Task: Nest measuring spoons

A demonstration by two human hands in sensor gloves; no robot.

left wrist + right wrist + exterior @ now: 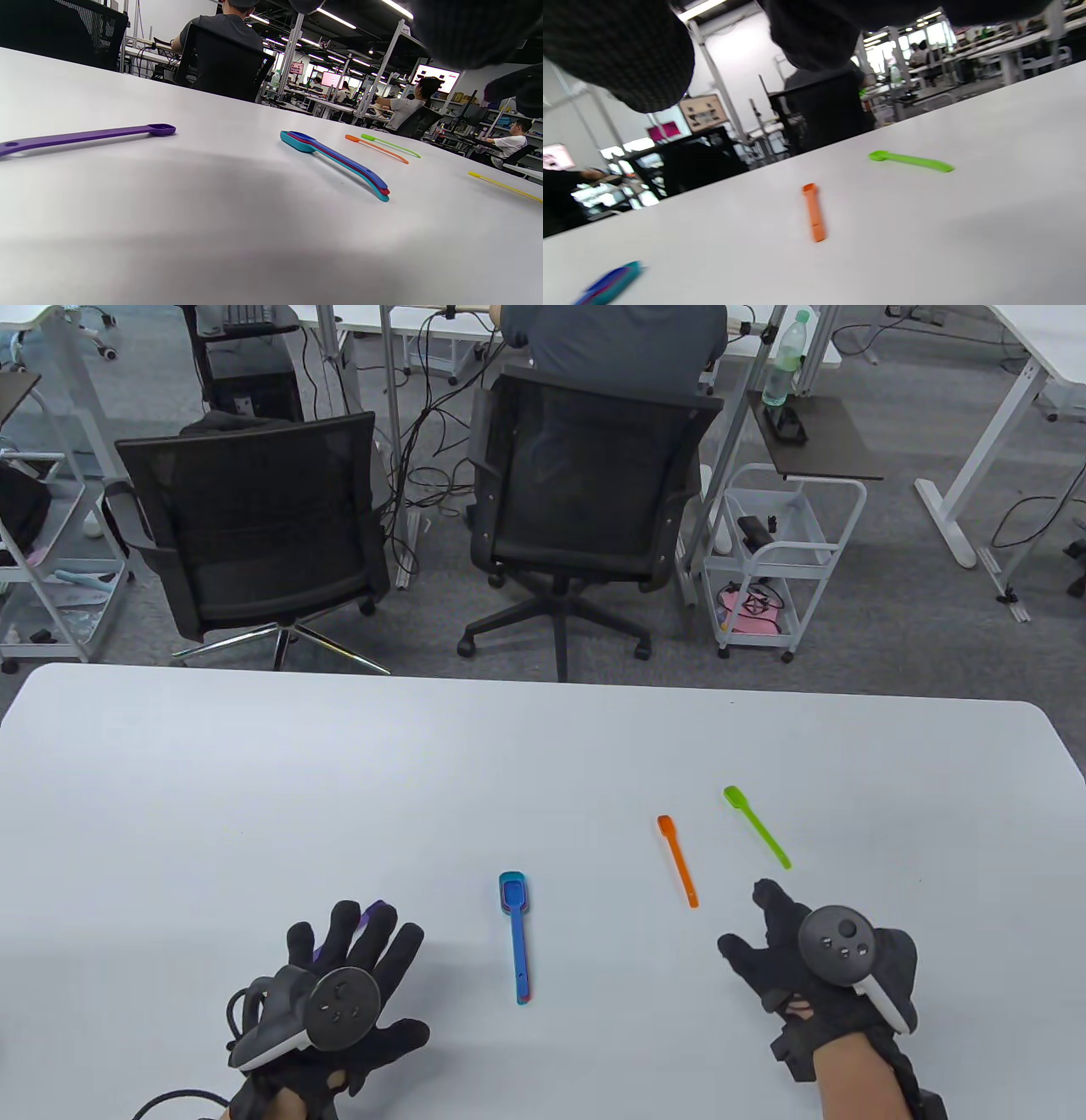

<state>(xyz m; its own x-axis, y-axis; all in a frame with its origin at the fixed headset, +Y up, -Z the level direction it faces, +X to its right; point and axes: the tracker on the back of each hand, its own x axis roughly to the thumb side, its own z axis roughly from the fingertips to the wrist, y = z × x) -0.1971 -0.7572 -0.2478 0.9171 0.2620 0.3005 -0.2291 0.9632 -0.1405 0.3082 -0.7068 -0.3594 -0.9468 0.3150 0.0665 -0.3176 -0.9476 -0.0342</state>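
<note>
A nested stack of teal, red and blue spoons (516, 933) lies at the table's middle front, also in the left wrist view (335, 163) and at the lower left of the right wrist view (611, 286). A purple spoon (373, 912) lies flat under my left hand's (356, 959) spread fingers; the left wrist view shows it (85, 136) resting on the table, not held. An orange spoon (677, 861) and a green spoon (757, 838) lie just beyond my right hand (755, 925), which is open and empty. A yellow spoon (505, 186) shows only in the left wrist view.
The white table (254, 780) stretches wide to the left and back. Two black office chairs (254, 534) stand beyond its far edge, with a seated person (611, 339) and a white cart (776, 560) behind.
</note>
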